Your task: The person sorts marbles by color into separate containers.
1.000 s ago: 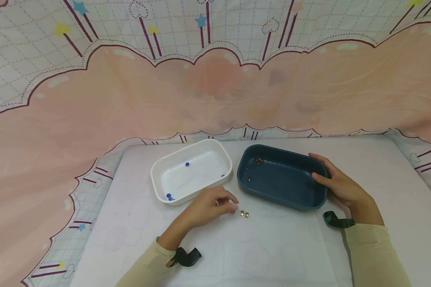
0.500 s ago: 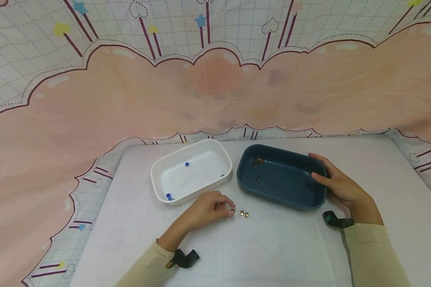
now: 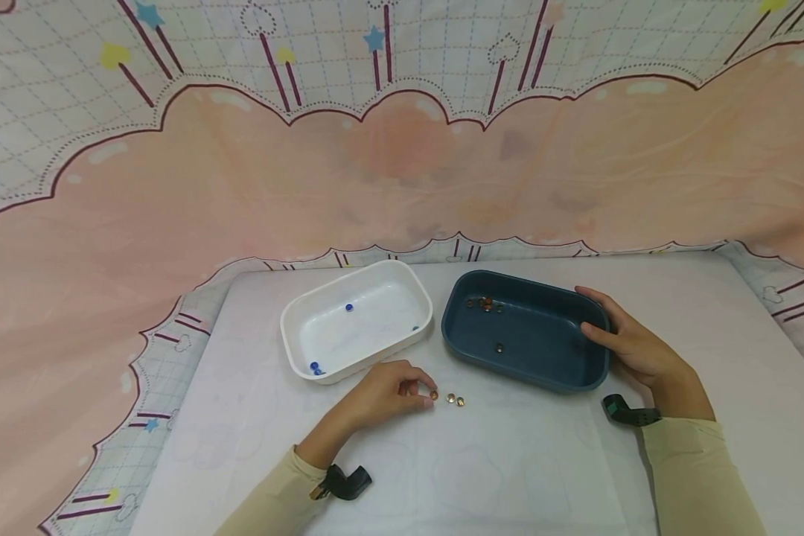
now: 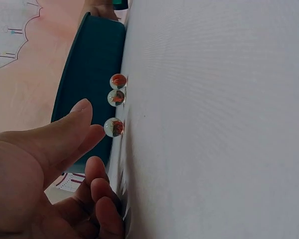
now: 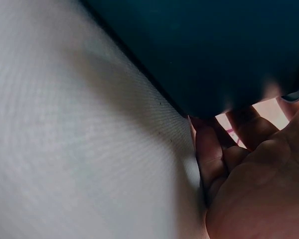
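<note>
My left hand (image 3: 388,393) is beside an orange-and-clear marble (image 3: 434,395) on the table. In the left wrist view, the thumb and index finger stand apart, and that marble (image 4: 114,127) sits just past the index fingertip; whether they touch I cannot tell. Two more marbles (image 3: 455,400) lie close together a little to the right. My right hand (image 3: 636,348) grips the right end of a dark blue tray (image 3: 522,376), thumb over the rim and fingers along the outside. Inside the tray, several orange-brown marbles (image 3: 487,304) lie toward the back left, with one marble (image 3: 499,348) nearer the front.
A white tray (image 3: 358,366) stands left of the dark one, holding several blue marbles (image 3: 316,367). White cloth covers the table (image 3: 502,476). A patterned curtain (image 3: 402,171) hangs behind. Both wrists carry a black camera (image 3: 348,482).
Marbles inside the dark tray have rolled to the right and spread out. My left hand has drawn slightly down and left, its fingertips closing in around the nearest marble. My right hand keeps its place.
</note>
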The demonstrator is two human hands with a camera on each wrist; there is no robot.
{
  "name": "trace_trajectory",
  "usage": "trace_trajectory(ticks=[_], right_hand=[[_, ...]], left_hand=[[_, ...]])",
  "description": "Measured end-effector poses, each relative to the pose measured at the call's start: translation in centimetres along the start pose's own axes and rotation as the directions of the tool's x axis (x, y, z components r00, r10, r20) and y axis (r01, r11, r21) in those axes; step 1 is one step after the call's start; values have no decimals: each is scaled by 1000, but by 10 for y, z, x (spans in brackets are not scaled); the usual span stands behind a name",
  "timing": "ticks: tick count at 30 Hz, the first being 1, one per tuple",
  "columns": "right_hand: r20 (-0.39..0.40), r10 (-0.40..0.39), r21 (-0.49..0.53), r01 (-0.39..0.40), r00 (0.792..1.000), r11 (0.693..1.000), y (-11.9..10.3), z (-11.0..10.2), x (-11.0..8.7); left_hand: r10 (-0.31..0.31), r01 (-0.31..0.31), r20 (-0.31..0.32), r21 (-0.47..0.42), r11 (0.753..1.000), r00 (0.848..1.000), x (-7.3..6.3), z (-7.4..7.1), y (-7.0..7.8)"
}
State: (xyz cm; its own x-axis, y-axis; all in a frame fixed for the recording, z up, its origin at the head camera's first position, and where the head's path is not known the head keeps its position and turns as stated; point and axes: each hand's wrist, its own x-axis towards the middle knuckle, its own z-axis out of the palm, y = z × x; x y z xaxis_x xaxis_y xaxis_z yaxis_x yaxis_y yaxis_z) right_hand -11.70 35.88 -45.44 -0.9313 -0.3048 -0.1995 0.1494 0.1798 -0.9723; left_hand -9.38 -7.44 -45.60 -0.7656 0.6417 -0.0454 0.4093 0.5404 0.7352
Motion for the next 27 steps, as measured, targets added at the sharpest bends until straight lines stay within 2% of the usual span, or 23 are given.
trace_trajectory(ticks=[12,27], right_hand=[[7,-3,2,3,1000,1000,0,0,0],[4,1,8,-1,1000,1000,1,0,1]], left_hand=[[-14,14,-3,38,999,1000,2,2,-2],[-38,39,-9,102,994,999,6,5,4]])
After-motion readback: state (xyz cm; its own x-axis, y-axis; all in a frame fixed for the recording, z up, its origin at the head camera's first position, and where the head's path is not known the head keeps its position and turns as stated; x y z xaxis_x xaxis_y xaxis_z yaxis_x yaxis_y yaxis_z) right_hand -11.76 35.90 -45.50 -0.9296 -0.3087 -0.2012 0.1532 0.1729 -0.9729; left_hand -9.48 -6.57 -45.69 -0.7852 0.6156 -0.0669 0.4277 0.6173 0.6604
